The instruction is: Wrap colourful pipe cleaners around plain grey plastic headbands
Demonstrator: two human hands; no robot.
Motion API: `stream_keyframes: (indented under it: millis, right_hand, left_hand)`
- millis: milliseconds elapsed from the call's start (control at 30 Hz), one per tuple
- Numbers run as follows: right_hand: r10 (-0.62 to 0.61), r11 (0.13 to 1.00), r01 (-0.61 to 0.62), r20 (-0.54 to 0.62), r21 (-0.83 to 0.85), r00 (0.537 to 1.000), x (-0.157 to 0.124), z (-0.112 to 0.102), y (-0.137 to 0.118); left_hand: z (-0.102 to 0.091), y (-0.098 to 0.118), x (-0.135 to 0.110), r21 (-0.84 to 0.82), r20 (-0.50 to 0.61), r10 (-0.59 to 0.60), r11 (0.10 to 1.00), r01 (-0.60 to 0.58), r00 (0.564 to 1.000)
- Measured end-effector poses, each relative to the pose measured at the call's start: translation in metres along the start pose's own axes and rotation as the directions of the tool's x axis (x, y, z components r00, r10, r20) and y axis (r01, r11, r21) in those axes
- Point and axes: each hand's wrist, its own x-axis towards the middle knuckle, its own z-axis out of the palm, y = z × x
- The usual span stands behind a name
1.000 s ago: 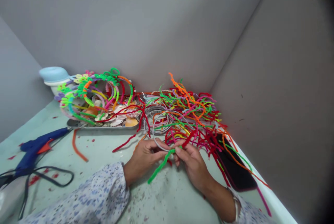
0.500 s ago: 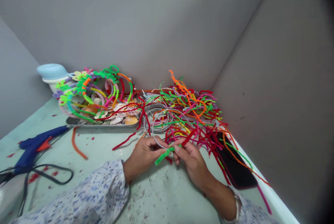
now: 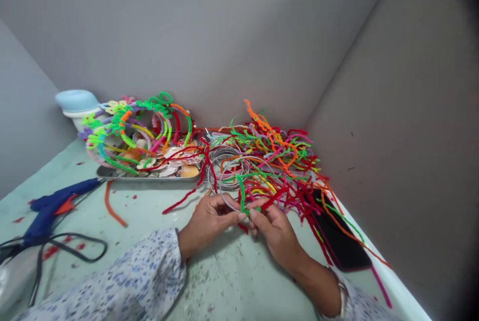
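Close together over the table, my left hand [image 3: 211, 219] and my right hand [image 3: 275, 226] both pinch at one small spot. Between the fingertips a green pipe cleaner [image 3: 242, 194] is wound on a thin grey wire [image 3: 228, 202], its loose end pointing up. My left fingers grip the wire and the lower part of the green pipe cleaner. A red pipe cleaner [image 3: 276, 197] passes out from my right fingers, which pinch the green wrap beside it. The fingertips partly hide the joint. Behind them lies the coil of grey wire [image 3: 224, 186].
Pipe cleaners [image 3: 277, 146] are heaped at the back right, beside a black phone [image 3: 342, 241]. A metal tray [image 3: 160, 179] holds shells [image 3: 172, 164] and pipe-cleaner hoops [image 3: 129, 136]. At left lie a blue glue gun [image 3: 60, 199], its cord, and an orange strip [image 3: 111, 206]; a blue-lidded container [image 3: 77, 101] stands behind.
The free end of the green pipe cleaner has swung from lower left to upright. My left thumb has shifted in against the wire, while my right hand has hardly moved.
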Motion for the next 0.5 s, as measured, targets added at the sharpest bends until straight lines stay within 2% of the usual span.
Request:
stream_keyframes:
  millis: [267,500]
  right_hand:
    - [-0.035,0.998,0.034,-0.015,-0.054,0.999,-0.0014,-0.0001,0.0012]
    - [-0.014,0.998,0.008,-0.088,-0.066,0.996,-0.0013,0.0027,0.001]
  left_hand:
    - [0.0006,0.0004,-0.0007,-0.057,-0.016,-0.048,0.997,0.047,0.999]
    - [0.002,0.0018,0.0015,-0.019,-0.037,-0.091,0.996,0.09,0.995]
